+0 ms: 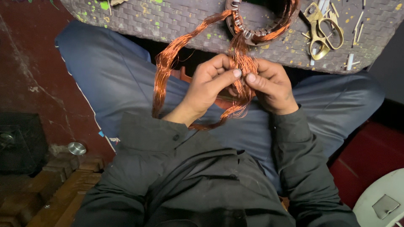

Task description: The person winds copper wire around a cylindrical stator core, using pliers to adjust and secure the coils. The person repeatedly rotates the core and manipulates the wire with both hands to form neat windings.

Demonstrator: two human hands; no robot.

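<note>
A bundle of thin copper wire (240,63) runs down from a round metal stator ring (252,32) on the woven grey work surface (176,21) into my lap. My left hand (208,86) pinches the strands with thumb and fingers. Facing it, my right hand (271,86) grips the same bundle, thumbs nearly touching. A long loop of the wire (162,75) hangs to the left over my blue-trousered leg and curls back under my wrists.
Brass-coloured scissors (322,35) and several small white slips lie on the surface at the upper right. A small metal cap (77,148) sits on the floor at the left beside wooden blocks (63,185). A white round object (381,201) is at the lower right.
</note>
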